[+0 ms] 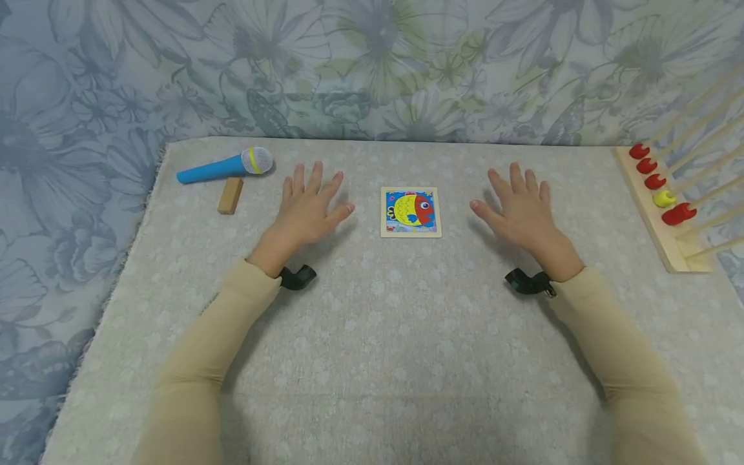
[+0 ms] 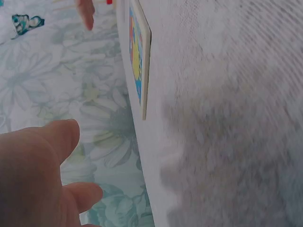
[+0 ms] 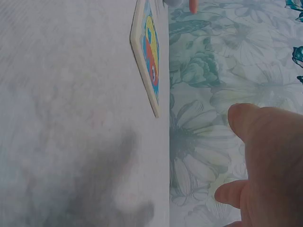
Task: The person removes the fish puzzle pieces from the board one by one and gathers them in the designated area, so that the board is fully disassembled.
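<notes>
A small square wooden puzzle point(image 1: 411, 212) with a yellow and red fish on blue lies flat on the table between the two hands. My left hand point(image 1: 310, 206) is to its left, palm down with fingers spread, holding nothing. To the right of the puzzle, my right hand point(image 1: 521, 213) is spread the same way and also holds nothing. Both wrist views show the hands held above the cloth, casting soft shadows on it. In the left wrist view the puzzle point(image 2: 138, 56) stands apart from the thumb; the right wrist view shows the puzzle point(image 3: 147, 52) likewise apart from that hand.
A blue toy microphone point(image 1: 223, 166) lies at the back left, with a small wooden block point(image 1: 230, 196) just in front of it. On the right edge stands a wooden rod frame point(image 1: 651, 213) with red and yellow beads point(image 1: 664, 198). A flowered wall point(image 1: 383, 71) rises behind the table.
</notes>
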`<action>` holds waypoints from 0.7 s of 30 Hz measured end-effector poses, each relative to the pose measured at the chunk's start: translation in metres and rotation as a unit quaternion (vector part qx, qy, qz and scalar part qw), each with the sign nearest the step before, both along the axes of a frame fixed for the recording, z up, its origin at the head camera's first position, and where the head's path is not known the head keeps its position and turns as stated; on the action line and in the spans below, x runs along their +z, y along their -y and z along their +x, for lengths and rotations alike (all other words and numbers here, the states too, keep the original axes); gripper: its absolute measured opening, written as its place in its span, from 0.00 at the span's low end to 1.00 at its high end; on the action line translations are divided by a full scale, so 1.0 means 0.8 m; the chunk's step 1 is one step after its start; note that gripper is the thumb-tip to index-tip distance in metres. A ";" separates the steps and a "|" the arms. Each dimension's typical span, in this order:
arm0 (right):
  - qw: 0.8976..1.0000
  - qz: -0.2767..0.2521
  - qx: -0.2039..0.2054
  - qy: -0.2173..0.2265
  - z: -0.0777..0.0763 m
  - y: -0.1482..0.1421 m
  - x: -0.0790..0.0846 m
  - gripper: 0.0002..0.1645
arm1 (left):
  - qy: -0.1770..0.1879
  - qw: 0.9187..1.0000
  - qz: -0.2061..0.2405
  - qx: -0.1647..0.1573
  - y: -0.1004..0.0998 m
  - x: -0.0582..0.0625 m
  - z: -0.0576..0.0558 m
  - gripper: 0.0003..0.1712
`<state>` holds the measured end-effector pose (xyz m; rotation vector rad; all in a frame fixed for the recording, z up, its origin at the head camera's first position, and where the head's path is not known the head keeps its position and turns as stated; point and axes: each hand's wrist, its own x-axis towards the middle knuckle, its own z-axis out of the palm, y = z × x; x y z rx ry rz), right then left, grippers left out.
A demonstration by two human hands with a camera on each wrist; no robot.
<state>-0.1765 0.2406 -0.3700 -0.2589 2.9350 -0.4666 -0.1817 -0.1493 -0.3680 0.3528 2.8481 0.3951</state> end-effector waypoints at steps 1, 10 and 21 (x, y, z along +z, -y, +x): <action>1.000 0.000 0.002 0.001 -0.001 0.003 0.000 0.56 | 0.000 1.000 0.002 -0.002 -0.003 -0.001 0.000 0.45; 0.998 -0.019 0.063 0.004 -0.031 0.049 -0.014 0.47 | 0.020 0.999 0.034 -0.016 -0.039 -0.025 0.005 0.44; 0.987 -0.061 0.146 0.026 -0.052 0.114 -0.016 0.40 | 0.017 0.995 0.080 -0.059 -0.063 -0.041 0.009 0.41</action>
